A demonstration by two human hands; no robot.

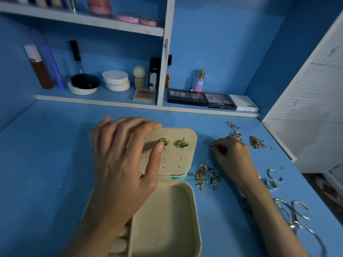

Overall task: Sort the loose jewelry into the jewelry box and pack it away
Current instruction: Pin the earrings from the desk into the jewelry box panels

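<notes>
Jewelry box [193, 210], pale cream, lies open on a blue desk [46, 145], seen from above. Its hinged earring panel [178, 162] stands tilted back at the far end, with the empty tray nearer the person. Two green-stone studs sit side by side in the panel's top row: the left stud [165, 141] and the right stud [182, 144].

The left hand [122, 164] grips the panel, fingers curled over its top edge and the thumb tip pressing on the left stud. The right hand [232, 154] rests on the desk just right of the panel, fingertips bent down together. They may be pinching something tiny, but the knuckles hide it, so I cannot tell whether they hold anything.

All the loose jewelry lies to the right of the box, so the right hand is the nearer one, and each piece probably has to travel leftward. A heap of small charms [206, 175] lies between the box and the right wrist. Chains [257, 142] lie beyond the hand, and bangles [295, 212] beside the forearm. The panel's long side runs left to right, and its face points toward the person.
</notes>
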